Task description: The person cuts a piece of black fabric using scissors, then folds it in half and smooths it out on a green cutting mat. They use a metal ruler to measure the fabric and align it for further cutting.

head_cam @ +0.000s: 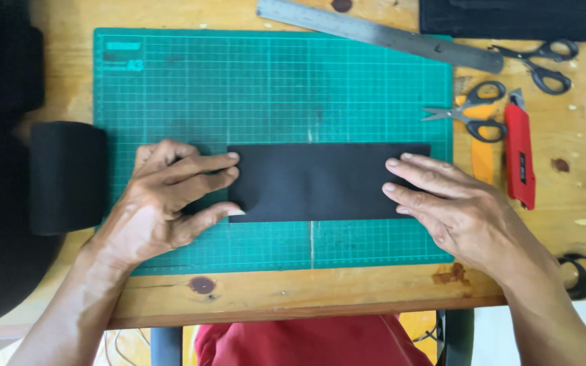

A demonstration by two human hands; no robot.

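Note:
A black rectangular strip of material (320, 181) lies flat on a green cutting mat (272, 81) on a wooden table. My left hand (164, 200) rests on the mat with its fingertips on the strip's left end, thumb at the lower left corner. My right hand (456, 207) lies with its fingers spread flat on the strip's right end. Neither hand grips the strip; both press down on it.
A black roll of material (66, 176) sits at the mat's left edge. A steel ruler (381, 34) lies across the top. Two pairs of scissors (473, 112) (544, 64), a red utility knife (520, 159) and a yellow cutter (483, 159) lie at the right. Black fabric (517, 17) is at the top right.

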